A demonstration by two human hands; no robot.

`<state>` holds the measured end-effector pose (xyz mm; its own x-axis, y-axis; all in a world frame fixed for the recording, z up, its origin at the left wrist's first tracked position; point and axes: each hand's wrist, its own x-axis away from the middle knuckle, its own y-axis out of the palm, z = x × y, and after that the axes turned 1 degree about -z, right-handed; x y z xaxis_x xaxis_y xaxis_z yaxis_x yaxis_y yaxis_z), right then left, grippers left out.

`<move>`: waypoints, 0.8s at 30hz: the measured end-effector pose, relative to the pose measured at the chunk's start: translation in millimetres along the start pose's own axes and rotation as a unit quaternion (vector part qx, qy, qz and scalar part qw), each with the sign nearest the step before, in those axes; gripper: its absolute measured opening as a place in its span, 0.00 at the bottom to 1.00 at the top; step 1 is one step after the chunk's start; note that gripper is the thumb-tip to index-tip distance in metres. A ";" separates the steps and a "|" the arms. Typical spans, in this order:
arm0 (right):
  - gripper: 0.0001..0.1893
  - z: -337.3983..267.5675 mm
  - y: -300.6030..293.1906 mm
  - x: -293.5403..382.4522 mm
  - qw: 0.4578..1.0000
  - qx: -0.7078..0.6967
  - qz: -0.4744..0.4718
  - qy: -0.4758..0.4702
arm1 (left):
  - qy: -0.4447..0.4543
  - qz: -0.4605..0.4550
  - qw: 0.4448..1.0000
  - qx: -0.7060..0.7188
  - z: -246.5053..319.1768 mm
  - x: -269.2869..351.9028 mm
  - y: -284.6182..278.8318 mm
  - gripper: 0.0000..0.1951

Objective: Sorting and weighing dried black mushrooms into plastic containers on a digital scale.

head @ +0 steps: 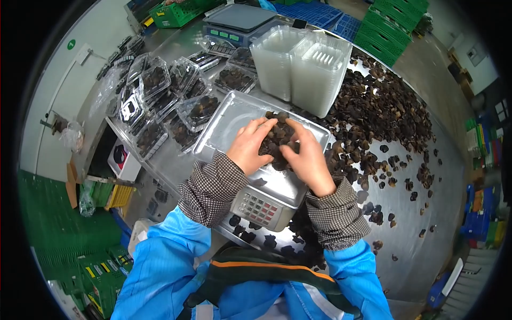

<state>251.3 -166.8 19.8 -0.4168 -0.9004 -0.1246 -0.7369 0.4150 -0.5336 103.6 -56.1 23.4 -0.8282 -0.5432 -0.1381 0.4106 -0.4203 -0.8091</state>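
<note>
A heap of dark brown wood ear mushrooms [276, 138] rests over the steel pan [224, 120] of a tabletop digital scale. My left hand [252, 146] cups the heap's left side, fingertips at its far edge. From the right, my right hand [308, 156] presses on it with thumb and fingers curved in. Whether a clear tray lies under the heap cannot be told, as hands and mushrooms cover that spot. One loose piece [259, 182] lies on the pan nearer to me. The scale's keypad [256, 208] faces me below my wrists.
Filled clear clamshell packs [154, 80] pile up at the left. Two tall stacks of clear plastic trays [318, 68] stand behind the pan. Loose mushrooms [384, 108] spread over the steel table [420, 256] at right. A second scale [240, 20] and green crates [386, 32] are farther back.
</note>
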 end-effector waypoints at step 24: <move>0.39 28.5 4.5 45.2 0.974 0.222 0.007 0.039 | -0.183 0.007 0.983 -0.017 -16.4 79.8 -2.0 0.16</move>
<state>244.3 -209.4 -12.1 -0.4770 -0.8753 -0.0794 -0.4350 0.3136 -0.8440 30.4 -86.7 4.7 -0.6269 -0.7767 0.0605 0.4033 -0.3900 -0.8278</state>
